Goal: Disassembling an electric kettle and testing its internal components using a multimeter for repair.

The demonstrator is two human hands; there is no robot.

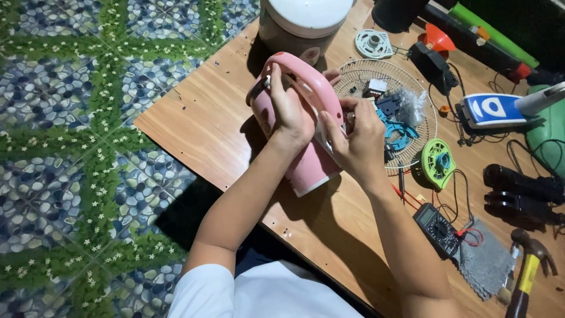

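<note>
A pink kettle [306,147] lies tilted on its side near the edge of the wooden surface [200,118], its curved handle [321,88] facing up. The left hand [291,112] is closed around the handle and body, steadying it. The right hand [356,141] pinches at something small beside the handle; what it pinches is hidden behind the fingers, possibly a screw or clip. The kettle looks light, with a smooth, stiff plastic shell that could slip or roll, so the handle seems the surest hold. Just behind it lies a wire fan guard [412,94] holding loose parts, and a multimeter [438,229] sits nearer the person.
</note>
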